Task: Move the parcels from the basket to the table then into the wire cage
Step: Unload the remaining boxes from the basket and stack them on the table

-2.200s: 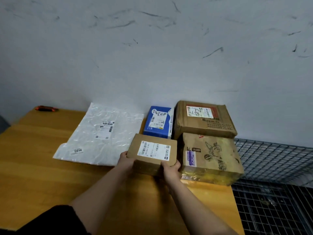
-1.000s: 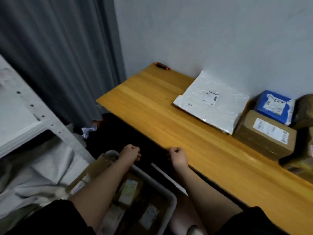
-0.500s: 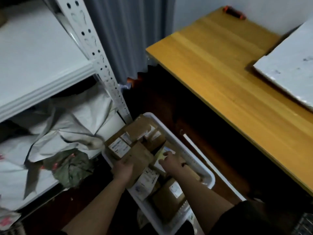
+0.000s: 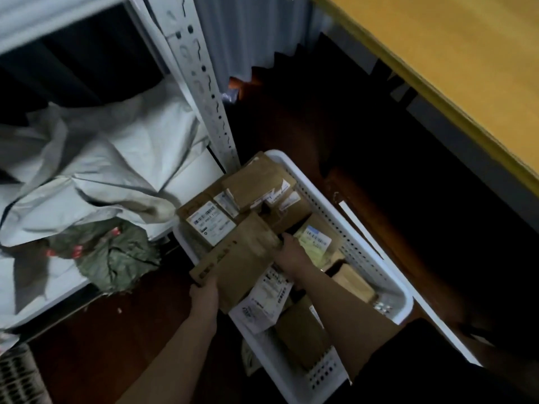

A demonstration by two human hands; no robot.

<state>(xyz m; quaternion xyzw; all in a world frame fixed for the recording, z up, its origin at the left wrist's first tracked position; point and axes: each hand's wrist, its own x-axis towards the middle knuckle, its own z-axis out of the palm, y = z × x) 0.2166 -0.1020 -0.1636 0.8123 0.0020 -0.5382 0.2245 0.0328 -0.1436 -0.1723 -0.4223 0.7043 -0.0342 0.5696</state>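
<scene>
A white perforated basket (image 4: 360,246) stands on the dark floor, filled with several cardboard parcels. A flat brown cardboard parcel (image 4: 242,258) lies tilted on top of the pile. My left hand (image 4: 204,295) grips its near left corner. My right hand (image 4: 290,252) holds its right edge, fingers curled over it. Beneath and around it lie a box with a white barcode label (image 4: 211,223), a white printed pouch (image 4: 262,301) and a yellowish labelled parcel (image 4: 313,243). The wire cage is out of view.
The wooden table (image 4: 455,62) runs along the upper right, above the basket. A white metal shelf post (image 4: 204,83) stands just left of the basket, with crumpled grey bags (image 4: 96,170) and a green bundle (image 4: 113,255) on the low shelf.
My view has swung from the table down to the basket. Both hands went from empty fists to reaching into the basket, and now they hold the flat brown parcel.
</scene>
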